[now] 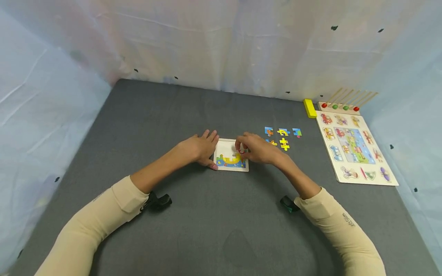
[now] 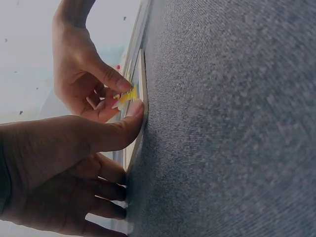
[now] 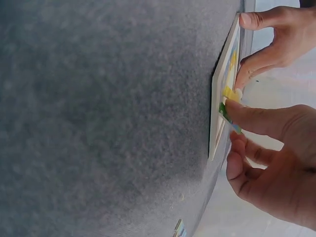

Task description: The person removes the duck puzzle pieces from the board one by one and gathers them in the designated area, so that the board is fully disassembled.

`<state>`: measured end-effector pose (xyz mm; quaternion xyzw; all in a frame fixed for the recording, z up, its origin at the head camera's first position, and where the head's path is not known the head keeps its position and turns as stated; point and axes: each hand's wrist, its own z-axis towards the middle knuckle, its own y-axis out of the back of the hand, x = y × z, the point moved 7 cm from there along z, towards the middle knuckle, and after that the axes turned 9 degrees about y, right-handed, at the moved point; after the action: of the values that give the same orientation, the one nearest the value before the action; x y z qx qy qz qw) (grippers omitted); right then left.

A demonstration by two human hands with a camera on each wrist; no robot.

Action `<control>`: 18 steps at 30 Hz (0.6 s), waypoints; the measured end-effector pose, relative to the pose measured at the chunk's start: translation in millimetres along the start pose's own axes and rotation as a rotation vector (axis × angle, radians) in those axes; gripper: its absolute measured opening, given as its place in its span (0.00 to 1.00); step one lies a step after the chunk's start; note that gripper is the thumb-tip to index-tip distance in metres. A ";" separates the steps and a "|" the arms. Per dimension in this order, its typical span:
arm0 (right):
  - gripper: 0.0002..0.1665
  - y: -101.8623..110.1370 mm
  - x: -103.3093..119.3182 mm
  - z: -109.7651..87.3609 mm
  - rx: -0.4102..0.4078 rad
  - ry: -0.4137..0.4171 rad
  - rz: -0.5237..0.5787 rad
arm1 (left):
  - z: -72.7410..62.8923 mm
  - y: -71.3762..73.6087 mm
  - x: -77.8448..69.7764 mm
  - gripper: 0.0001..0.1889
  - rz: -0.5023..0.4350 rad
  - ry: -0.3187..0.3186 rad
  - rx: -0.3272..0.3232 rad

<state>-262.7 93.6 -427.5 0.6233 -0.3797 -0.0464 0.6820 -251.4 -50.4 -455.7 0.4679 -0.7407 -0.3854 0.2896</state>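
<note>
Center frame, a spread left hand braced a pale wooden tray; the right hand pinched a green-and-blue jigsaw piece (apparently mid-fitting), likely needing alignment.

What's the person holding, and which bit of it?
The right grip pinches a small, flat jigsaw piece, partly green and blue, apparently by its edges. The left grip only touches the square, pale wooden puzzle tray.

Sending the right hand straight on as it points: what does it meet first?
Probably the wooden puzzle tray, just below the right hand; whether the pinched puzzle piece touches the tray is unclear.
</note>
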 end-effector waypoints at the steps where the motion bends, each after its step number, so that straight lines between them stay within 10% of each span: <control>1: 0.12 0.5 0.3 -0.5 -0.004 0.007 0.007 | 0.0 0.0 -0.4 0.61 0.001 0.000 0.004; 18: 0.07 7.1 2.7 -4.6 -0.037 0.039 0.115 | 1.0 5.4 -7.1 0.51 0.003 0.004 -0.017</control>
<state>-261.1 97.4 -419.7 0.5888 -0.4005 -0.0021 0.7021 -251.9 -42.2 -452.2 0.4652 -0.7375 -0.3904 0.2954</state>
